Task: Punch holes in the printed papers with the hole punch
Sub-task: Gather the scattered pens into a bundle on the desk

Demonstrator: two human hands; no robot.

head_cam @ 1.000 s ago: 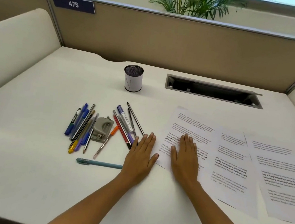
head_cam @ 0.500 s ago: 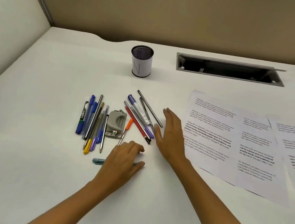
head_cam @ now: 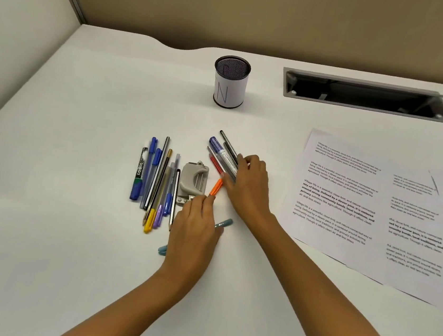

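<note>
A small grey hole punch (head_cam: 193, 182) lies on the white desk among loose pens. My left hand (head_cam: 197, 228) lies flat just in front of it, fingertips touching its near end and the tip of an orange pen (head_cam: 216, 187). My right hand (head_cam: 248, 184) rests on the group of pens (head_cam: 223, 154) to the right of the punch, fingers spread over them without a clear grip. The printed papers (head_cam: 344, 198) lie overlapping on the right side of the desk, apart from both hands.
A row of pens and pencils (head_cam: 155, 179) lies left of the punch. A teal pen (head_cam: 223, 223) lies under my left hand. A mesh pen cup (head_cam: 230, 83) stands behind. A cable slot (head_cam: 369, 95) is at the back right, with partition walls behind and at the left.
Both hands left the papers and moved left to the pens. My left hand reached the punch's near end; my right hand came down on the pens at its right. The view tilted down.
</note>
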